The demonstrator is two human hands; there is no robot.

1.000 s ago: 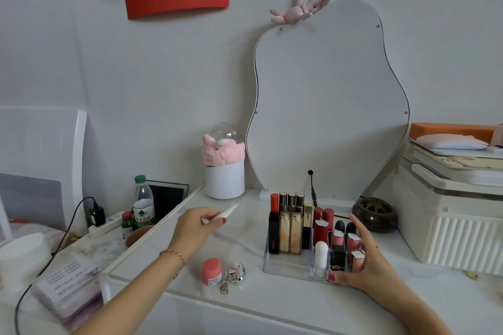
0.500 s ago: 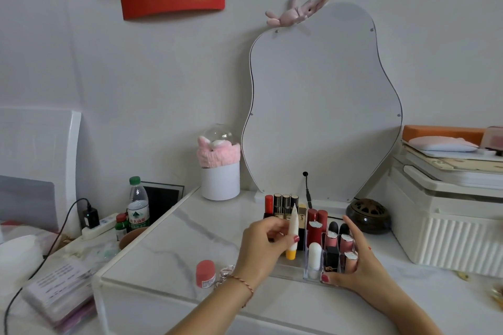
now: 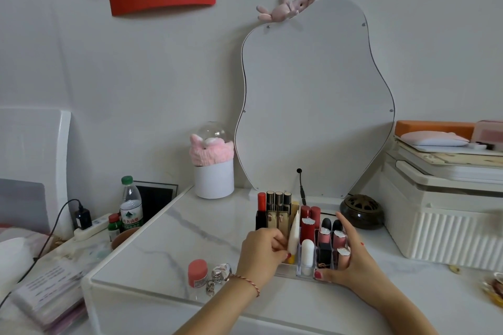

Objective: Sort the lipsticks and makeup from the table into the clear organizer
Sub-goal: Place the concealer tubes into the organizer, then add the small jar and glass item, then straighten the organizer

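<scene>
The white tube (image 3: 294, 234) stood almost straight up, low in the middle of the frame. Its thin pointed end was up and its yellow cap was down, and it leaned a little to the right at the top. Its bottom sat in the left part of the clear organizer (image 3: 288, 272), just left of a short white stick.

The left hand (image 3: 262, 250) came in from the bottom of the frame with the wrist bent up. Its fingers were curled together and pinched the lower half of the tube. The tube stuck up past the fingertips on their right side.

The right hand (image 3: 351, 258) reached in from the lower right. Its fingers were spread apart and pressed flat on the right side of the organizer, with the thumb on the front edge.

A pink-capped jar (image 3: 198, 272) and a silver keyring (image 3: 217, 276) lay on the white table (image 3: 190, 231), left of the left hand.
</scene>
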